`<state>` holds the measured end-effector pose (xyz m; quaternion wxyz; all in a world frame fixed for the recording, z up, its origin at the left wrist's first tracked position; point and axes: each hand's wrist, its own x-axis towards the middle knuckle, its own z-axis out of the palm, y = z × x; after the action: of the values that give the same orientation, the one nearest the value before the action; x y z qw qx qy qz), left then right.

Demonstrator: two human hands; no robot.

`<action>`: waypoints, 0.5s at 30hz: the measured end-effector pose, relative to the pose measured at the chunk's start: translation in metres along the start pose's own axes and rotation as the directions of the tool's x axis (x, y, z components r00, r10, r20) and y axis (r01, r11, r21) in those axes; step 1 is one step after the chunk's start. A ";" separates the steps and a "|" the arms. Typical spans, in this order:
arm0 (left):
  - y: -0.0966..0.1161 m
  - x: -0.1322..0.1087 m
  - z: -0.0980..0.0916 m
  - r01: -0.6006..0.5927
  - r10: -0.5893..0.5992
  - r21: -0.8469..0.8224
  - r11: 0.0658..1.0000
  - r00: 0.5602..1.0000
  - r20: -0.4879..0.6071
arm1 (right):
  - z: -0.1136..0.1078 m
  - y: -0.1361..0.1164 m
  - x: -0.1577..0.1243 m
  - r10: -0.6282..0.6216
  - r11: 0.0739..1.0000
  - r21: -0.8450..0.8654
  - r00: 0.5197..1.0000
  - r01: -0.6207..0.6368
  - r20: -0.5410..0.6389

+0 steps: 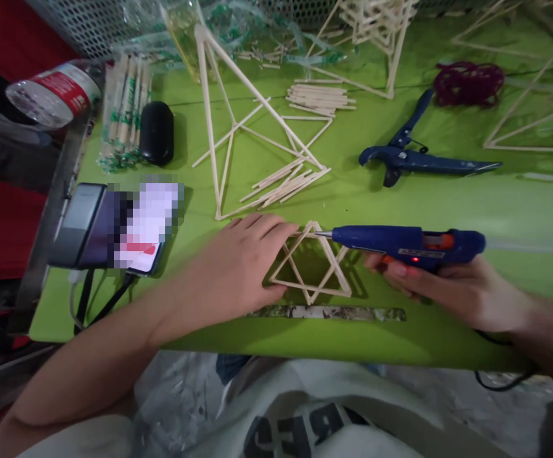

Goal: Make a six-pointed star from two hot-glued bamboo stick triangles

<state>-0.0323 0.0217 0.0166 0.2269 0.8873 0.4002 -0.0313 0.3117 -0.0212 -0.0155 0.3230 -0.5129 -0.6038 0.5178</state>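
Note:
My right hand (441,289) grips a blue glue gun (376,240), its red light lit and a clear glue stick trailing from its back end. The metal nozzle points left and meets the top of a small star-shaped frame (337,273) made of thin wooden sticks. My left hand (245,261) holds that stick frame at its left side, fingers at the upper corner and thumb at the lower one. Just below the frame lies a flat, worn strip (328,312) along the table.
A larger stick pyramid (208,121) stands behind, near loose stick piles (317,97). Blue cutters (403,156) and purple string (468,84) lie at right. A phone (149,222), power bank (83,222), black case (156,133), bagged sticks (126,105) and bottle (56,95) occupy the left.

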 end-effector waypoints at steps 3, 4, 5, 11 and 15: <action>-0.002 0.001 -0.001 0.015 -0.015 -0.013 1.000 1.000 0.019 | 0.000 -0.002 -0.002 0.025 0.998 -0.063 1.000 -0.026 -0.018; -0.002 0.001 -0.001 0.021 -0.021 -0.017 1.000 0.999 0.028 | 0.000 -0.001 -0.002 0.028 0.997 -0.076 1.000 -0.029 -0.014; -0.002 0.002 -0.002 0.026 -0.025 -0.022 0.999 0.999 0.034 | 0.000 -0.001 -0.003 0.029 0.997 -0.077 1.000 -0.029 -0.009; -0.001 0.000 -0.004 0.039 -0.038 -0.056 0.998 0.999 0.018 | -0.002 0.004 -0.009 0.025 0.994 0.108 0.997 -0.032 0.072; 0.004 -0.005 -0.007 0.109 -0.111 -0.028 0.994 0.993 -0.043 | -0.003 0.007 -0.010 0.041 0.987 0.145 0.984 -0.066 0.171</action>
<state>-0.0340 0.0186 0.0252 0.2271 0.8615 0.4538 -0.0191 0.3188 -0.0302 -0.0203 0.2948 -0.4578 -0.5741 0.6114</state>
